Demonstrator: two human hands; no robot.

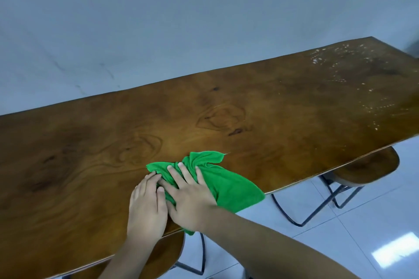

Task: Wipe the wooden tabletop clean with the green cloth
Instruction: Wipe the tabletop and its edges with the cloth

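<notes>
wooden desk (226, 106) by a grey wall: both hands, left (146, 208) and right (190, 199), fingers spread flat, press the cloth (229, 184) at the near edge; white specks (353, 68) lie far right.

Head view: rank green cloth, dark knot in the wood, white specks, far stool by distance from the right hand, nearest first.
From the right hand:
1. Green cloth, directly under the palm, draped over the near table edge.
2. Dark knot, mid-table, ahead of the hand.
3. Far stool, tucked under the table to the right.
4. White specks, at the far right end of the tabletop.
</notes>
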